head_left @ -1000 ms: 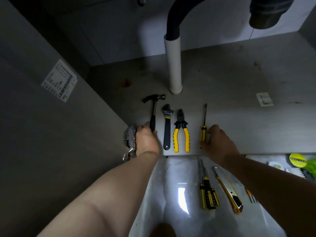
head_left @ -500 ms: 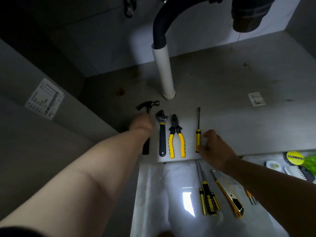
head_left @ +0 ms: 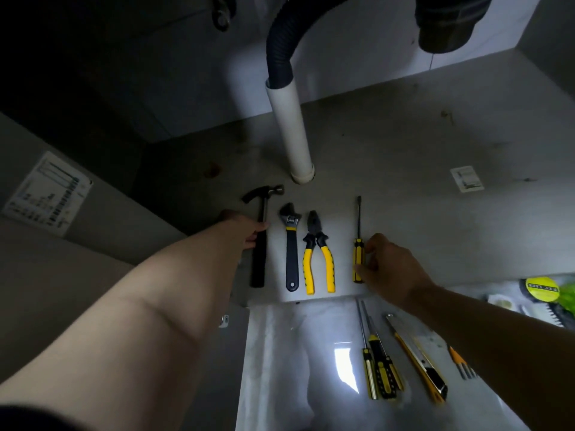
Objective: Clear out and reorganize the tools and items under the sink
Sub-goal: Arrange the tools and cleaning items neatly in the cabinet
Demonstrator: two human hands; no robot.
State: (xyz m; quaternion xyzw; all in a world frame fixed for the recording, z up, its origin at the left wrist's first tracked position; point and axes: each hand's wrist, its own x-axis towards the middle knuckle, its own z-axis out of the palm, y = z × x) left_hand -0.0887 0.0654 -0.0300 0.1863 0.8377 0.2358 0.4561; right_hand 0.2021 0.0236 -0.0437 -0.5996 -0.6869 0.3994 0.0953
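Our fingers point(head_left: 368, 248) on the right hand point(head_left: 390, 265) curl against the yellow screwdriver point(head_left: 357, 256) handle, arm stretched forward over the cabinet floor point(head_left: 435, 231). Farther left, our left hand point(head_left: 241, 230) touches the hammer point(head_left: 260, 241) shaft, its grip unclear, with the wrench point(head_left: 291, 247) and pliers point(head_left: 317, 259) lying between.

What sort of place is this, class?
Most likely the cabinet under a sink: a white drain pipe with a black corrugated hose runs down to the cabinet floor.

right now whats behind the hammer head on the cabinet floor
Behind the hammer head the cabinet floor is bare and stained, with a reddish spot to the left. The white drain pipe meets the floor just right of it. The far left corner is too dark to make out.
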